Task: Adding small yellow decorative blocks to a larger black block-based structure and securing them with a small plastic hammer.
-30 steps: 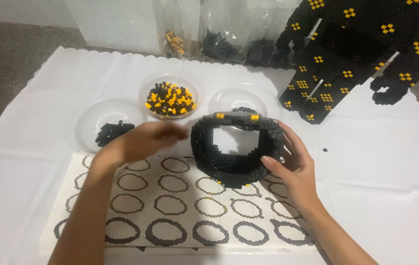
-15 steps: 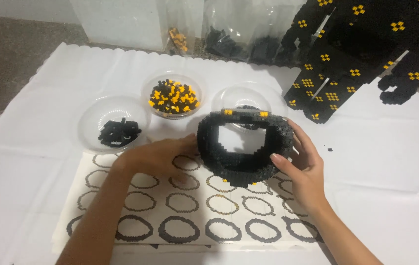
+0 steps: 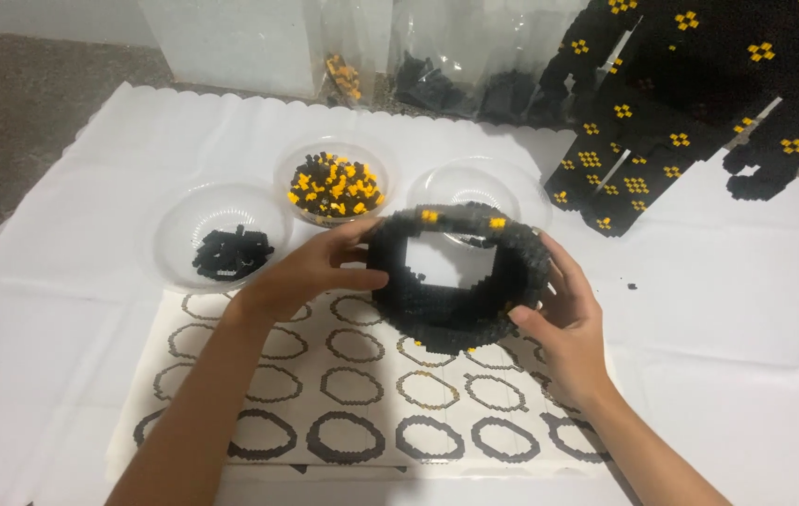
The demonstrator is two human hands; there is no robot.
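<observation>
You hold a black ring of small building bricks (image 3: 456, 281) between both hands, raised above the white sheet printed with rows of ring outlines (image 3: 362, 384). Your left hand (image 3: 310, 272) presses its thumb and fingers against the ring's left wall, the fingers lightly curled; your right hand (image 3: 563, 323) cups the right and lower wall, fingers spread along the outside. Both grips are closed on the ring, one on each side. The ring is open through its middle, and two yellow bricks sit in its top edge.

Behind the ring, three clear plastic bowls stand on the white scalloped cloth (image 3: 746, 356): the left bowl (image 3: 217, 245) holds a small heap of black bricks, the middle bowl (image 3: 334, 183) a mix of black and yellow ones, and the right bowl (image 3: 474, 187) is partly hidden by the ring, so its contents cannot be made out with certainty. To your right rear stands a large black brick figure with yellow diamond patches (image 3: 690, 103). Clear bags of bricks (image 3: 437, 66) lean at the far edge of the cloth. A single loose black brick (image 3: 633, 285) lies on the cloth just right of your right hand.
</observation>
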